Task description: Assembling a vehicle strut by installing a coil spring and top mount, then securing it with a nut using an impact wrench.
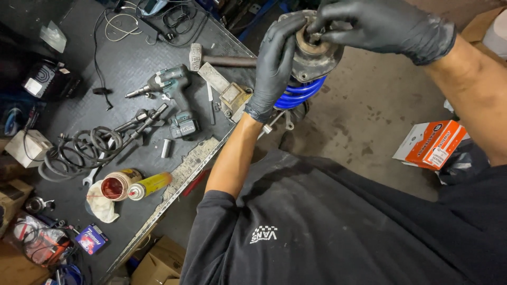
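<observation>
Two gloved hands, both in black gloves, both on one strut (311, 63) held upright just off the bench's (127, 68) right edge; left hand (274, 68) wrapped down the side of the strut's top mount, fingers together and curled over its rim, palm reaching toward the blue spring (303, 91); right hand (369, 24) over the top of the mount, fingertips pinched together on the centre fitting; what they pinch is too small to tell.

On the bench, counted: one cordless driver (174, 92) lying on its side near the middle; one hammer (211, 59) toward the right edge, handle running under the left hand; one metal bracket (227, 92) just beside the hammer; one socket (166, 149) below the driver; one coil of black hose (79, 150) with two metal rods at the left side; one open tub (117, 186) and one yellow spray can (150, 184) side by side near the near edge, a pale rag (103, 206) touching the tub; loose black cables (153, 21) at the far end.

Off the bench: one orange-and-white box (430, 143) on the concrete floor to the right; brown cartons (156, 264) below the bench's near corner.
</observation>
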